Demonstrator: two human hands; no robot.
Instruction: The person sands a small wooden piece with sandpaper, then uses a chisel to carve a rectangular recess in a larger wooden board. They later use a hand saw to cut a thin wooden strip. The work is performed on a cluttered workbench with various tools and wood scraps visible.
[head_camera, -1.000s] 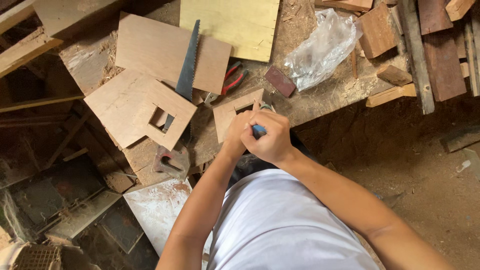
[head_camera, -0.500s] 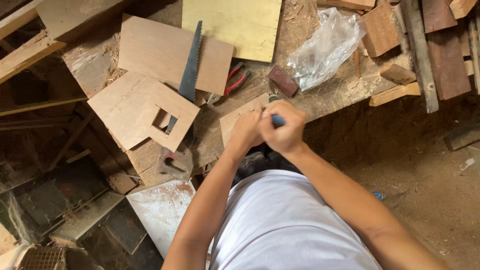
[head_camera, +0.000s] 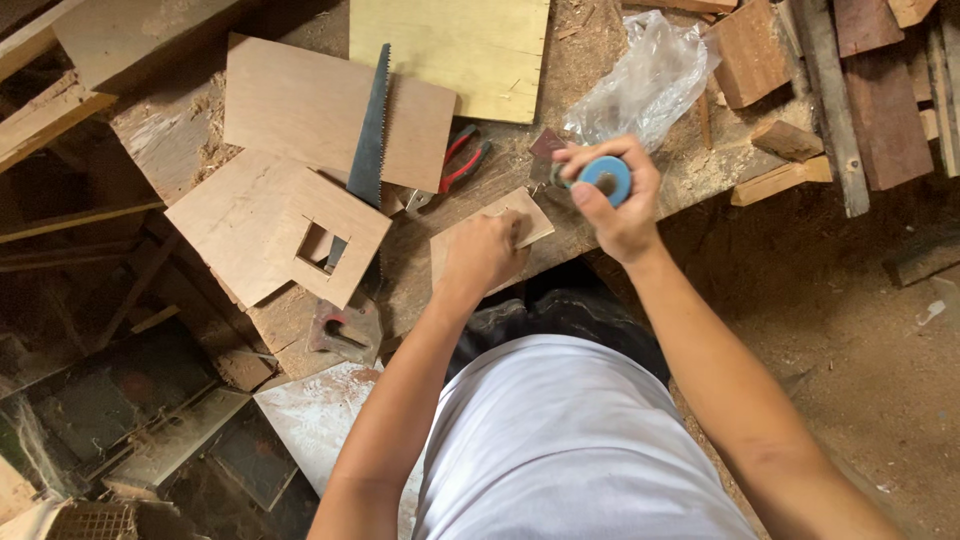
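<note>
Left hand (head_camera: 482, 255) pressed flat on small thin plywood piece (head_camera: 490, 240), light, stiff, likely splintery-edged; right hand (head_camera: 610, 195) just beside, closed around blue-handled tool (head_camera: 603, 178).

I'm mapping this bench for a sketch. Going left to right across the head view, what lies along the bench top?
Cut-out board → handsaw → red pliers → left hand on small board → right hand gripping blue-handled tool → plastic bag → wood blocks.
</note>
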